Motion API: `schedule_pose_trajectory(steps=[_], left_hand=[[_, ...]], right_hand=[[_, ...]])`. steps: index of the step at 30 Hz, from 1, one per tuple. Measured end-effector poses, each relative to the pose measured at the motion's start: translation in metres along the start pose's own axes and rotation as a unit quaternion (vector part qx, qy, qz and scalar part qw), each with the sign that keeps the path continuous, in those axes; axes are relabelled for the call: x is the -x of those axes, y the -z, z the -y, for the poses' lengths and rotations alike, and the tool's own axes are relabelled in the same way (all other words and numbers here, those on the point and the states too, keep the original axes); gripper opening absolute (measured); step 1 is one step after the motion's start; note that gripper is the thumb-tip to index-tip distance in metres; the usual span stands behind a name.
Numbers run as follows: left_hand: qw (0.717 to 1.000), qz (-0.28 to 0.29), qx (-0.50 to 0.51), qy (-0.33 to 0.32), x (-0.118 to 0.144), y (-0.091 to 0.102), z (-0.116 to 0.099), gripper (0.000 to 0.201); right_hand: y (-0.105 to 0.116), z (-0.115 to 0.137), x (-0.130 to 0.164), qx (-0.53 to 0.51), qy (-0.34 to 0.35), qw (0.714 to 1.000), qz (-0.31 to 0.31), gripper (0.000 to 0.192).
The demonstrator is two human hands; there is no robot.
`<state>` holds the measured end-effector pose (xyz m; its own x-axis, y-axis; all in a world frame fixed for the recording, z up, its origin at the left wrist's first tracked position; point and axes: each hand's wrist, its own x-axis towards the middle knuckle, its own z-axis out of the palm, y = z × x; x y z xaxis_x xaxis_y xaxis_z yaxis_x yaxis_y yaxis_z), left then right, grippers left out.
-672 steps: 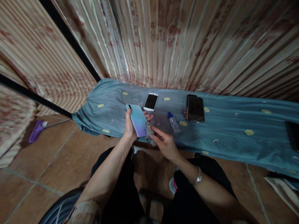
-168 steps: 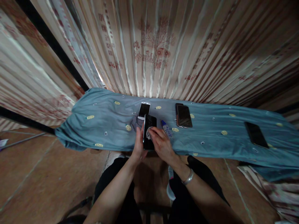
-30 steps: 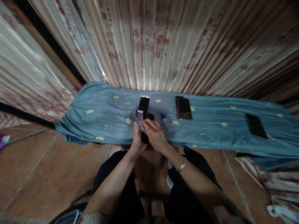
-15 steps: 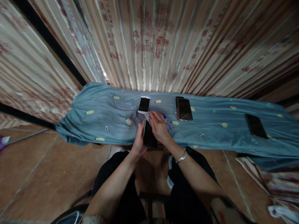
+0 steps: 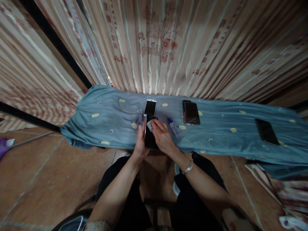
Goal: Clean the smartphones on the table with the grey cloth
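Four phones, one bottle, one cloth

On the blue sheet [image 5: 216,128], a white phone [image 5: 150,107] lies by its far edge. Left hand [image 5: 140,145] grips a black phone [image 5: 149,138] above the near edge; right hand [image 5: 163,138] presses a small cloth [image 5: 149,125] to its screen. Then one bottle [image 5: 173,127], label unreadable, and two dark phones [image 5: 191,112], [image 5: 266,131]

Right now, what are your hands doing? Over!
Left hand grips black phone upright over the table edge. Right hand presses small cloth on its screen. Blue-capped bottle just right; nothing blocking.
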<state>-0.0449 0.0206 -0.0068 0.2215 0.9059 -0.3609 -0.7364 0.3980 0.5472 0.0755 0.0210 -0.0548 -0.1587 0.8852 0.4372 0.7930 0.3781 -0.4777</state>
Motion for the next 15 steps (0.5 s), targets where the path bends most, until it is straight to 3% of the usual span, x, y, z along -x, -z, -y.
schedule_pose_trajectory(steps=[8,15], left_hand=[[0.999,-0.044,-0.026,0.001,-0.005,0.007,-0.005,0.057],[0.999,-0.034,-0.027,0.01,-0.01,0.017,-0.005,0.061]], right_hand=[[-0.005,0.02,0.023,-0.028,0.052,0.998,-0.001,0.049],[-0.004,0.035,0.039,-0.049,0.129,0.99,0.005,0.054]])
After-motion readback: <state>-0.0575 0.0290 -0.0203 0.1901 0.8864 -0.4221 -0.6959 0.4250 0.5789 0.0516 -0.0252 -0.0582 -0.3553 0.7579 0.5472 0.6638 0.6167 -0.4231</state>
